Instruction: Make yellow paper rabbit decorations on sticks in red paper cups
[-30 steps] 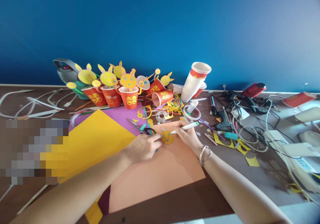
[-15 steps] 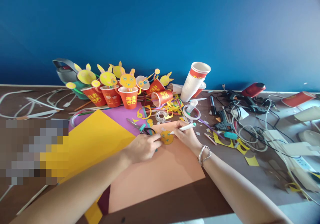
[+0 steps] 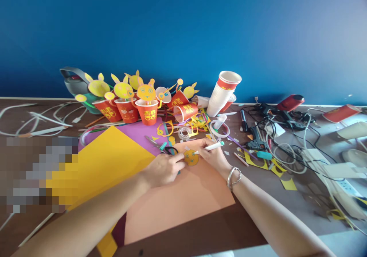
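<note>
My right hand (image 3: pixel 212 155) is closed round a white marker (image 3: pixel 214 146) with a green end, its tip on a yellow paper disc (image 3: pixel 191 158). The disc has drawn eyes and a small nose or mouth. My left hand (image 3: pixel 166 168) is closed, with thumb and fingertips at the disc's left edge. A bit of something teal shows under its fingers, mostly hidden. The disc lies on a sheet of orange paper (image 3: pixel 183 207). Scissors (image 3: pixel 160 145) with dark handles lie just beyond my left hand. A clear tape roll (image 3: pixel 184 133) is behind the disc.
Red paper cups (image 3: pixel 146 112) with yellow rabbit heads stand along the blue wall. A leaning cup stack (image 3: pixel 220 94) is right of them. Glue guns (image 3: pixel 256 138), cables and a power strip (image 3: pixel 348 188) crowd the right. Yellow paper (image 3: pixel 111 165) lies left, with scraps (image 3: pixel 289 184) on the right.
The marker's green end has shifted very slightly to the left. Both hands and the paper disc otherwise stay in place.
</note>
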`<control>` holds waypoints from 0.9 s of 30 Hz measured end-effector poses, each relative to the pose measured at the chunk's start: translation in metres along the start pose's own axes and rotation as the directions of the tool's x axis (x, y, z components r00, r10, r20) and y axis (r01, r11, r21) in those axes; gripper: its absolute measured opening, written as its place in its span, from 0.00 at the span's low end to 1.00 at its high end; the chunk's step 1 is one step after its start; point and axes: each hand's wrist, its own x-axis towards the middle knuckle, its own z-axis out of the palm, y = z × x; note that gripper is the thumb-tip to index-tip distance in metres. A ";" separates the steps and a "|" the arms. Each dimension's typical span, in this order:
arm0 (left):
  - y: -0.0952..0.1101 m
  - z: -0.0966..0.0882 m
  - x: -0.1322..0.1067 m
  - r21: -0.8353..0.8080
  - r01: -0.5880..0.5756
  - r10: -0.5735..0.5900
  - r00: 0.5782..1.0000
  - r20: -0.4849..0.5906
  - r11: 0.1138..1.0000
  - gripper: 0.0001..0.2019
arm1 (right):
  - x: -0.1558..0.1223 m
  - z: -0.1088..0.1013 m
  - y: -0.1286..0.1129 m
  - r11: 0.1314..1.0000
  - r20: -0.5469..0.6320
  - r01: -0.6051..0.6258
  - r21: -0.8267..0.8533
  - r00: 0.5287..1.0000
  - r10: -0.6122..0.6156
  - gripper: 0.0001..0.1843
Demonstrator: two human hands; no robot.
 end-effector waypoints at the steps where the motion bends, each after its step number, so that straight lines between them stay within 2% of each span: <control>1: 0.000 0.000 0.000 0.002 0.001 -0.001 1.000 0.002 1.000 0.17 | 0.000 0.000 0.000 1.000 0.001 -0.002 0.000 1.000 0.002 0.08; 8: 0.000 0.000 0.000 0.000 0.003 -0.003 1.000 0.007 1.000 0.17 | -0.001 0.000 0.001 0.999 0.013 -0.026 0.031 1.000 0.026 0.08; 13: 0.000 0.000 0.000 -0.013 0.006 -0.005 1.000 0.015 1.000 0.17 | -0.001 -0.003 -0.004 0.970 0.019 -0.146 0.195 0.989 0.146 0.07; 15: 0.000 0.000 0.000 -0.018 0.004 -0.004 1.000 0.014 1.000 0.17 | -0.001 -0.005 -0.009 0.959 0.009 -0.148 0.240 0.989 0.151 0.09; 18: -0.001 0.001 0.000 -0.017 0.000 0.000 1.000 0.011 1.000 0.16 | -0.001 -0.006 -0.012 0.970 -0.033 -0.106 0.217 0.993 0.116 0.12; 21: -0.001 0.002 0.000 -0.015 0.000 0.000 1.000 0.003 1.000 0.16 | -0.002 -0.005 -0.009 0.988 -0.045 -0.068 0.136 0.996 0.075 0.10; 27: -0.001 0.001 0.000 -0.007 -0.009 0.009 1.000 -0.007 1.000 0.17 | -0.001 0.000 0.001 0.990 -0.020 -0.082 0.115 0.996 0.085 0.11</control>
